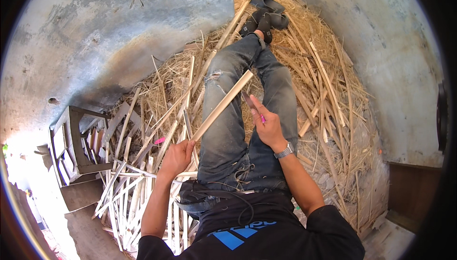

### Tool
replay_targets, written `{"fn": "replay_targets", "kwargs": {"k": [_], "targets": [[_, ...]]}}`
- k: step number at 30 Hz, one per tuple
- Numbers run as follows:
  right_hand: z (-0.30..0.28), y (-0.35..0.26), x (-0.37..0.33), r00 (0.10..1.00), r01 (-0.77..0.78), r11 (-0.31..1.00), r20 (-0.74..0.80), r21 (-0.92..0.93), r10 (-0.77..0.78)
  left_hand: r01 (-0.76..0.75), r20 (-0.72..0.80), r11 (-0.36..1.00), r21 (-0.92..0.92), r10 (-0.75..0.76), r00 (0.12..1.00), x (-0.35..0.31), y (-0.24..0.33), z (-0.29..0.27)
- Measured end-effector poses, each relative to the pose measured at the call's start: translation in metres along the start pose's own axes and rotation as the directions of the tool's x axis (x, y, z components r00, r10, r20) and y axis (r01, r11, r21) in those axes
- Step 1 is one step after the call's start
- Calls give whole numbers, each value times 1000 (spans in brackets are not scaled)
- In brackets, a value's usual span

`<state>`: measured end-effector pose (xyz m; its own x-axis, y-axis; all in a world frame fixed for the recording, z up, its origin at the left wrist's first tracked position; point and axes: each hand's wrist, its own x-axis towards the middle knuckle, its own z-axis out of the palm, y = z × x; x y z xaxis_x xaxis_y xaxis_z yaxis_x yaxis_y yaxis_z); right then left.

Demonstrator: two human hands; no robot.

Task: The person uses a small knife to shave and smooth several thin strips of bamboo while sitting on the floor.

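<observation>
Black shirt (295, 238) fills the bottom of the frame; just above, two hands work well apart, one clamped on a pale strip, one on a knife.

Left hand (176, 159) grips the near end of the pale strip (223, 103), which slants over the jeans (221, 153) toward upper centre, far end unsupported; right hand (270, 127) wraps the knife (248, 100), blade just beside the strip's edge, touching or not I can't tell. Trouble could come if the blade skids off that narrow edge toward the legs below, or the strip twists, being held at one end only. Watch the sides: loose strips (138, 193) crowd the lower left, a grey wall (400, 84) curves round the right, so the easiest room looks to be above the thighs.
</observation>
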<state>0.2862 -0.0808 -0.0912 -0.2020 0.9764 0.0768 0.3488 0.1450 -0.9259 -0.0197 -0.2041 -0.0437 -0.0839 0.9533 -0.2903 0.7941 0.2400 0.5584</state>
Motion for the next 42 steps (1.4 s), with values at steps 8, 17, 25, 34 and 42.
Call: {"fn": "replay_targets", "kwargs": {"k": [8,17,25,34,42], "targets": [[13,14,0,983,100,993,-146,-68,-109,-30,44,998,46,28,999,21,6,11],[15,11,-7,991,135,986,-11,-94,-137,-7,64,1000,-21,9,998,28,13,14],[23,-2,-18,968,192,974,188,-117,-168,23,124,983,-183,0,992,40,30,19],[12,-6,-17,971,179,984,162,-7,-176,24,117,983,-179,-2,993,58,43,33],[14,-4,-4,990,141,987,19,-77,-140,577,691,547,-606,2,723,56,10,28]]}}
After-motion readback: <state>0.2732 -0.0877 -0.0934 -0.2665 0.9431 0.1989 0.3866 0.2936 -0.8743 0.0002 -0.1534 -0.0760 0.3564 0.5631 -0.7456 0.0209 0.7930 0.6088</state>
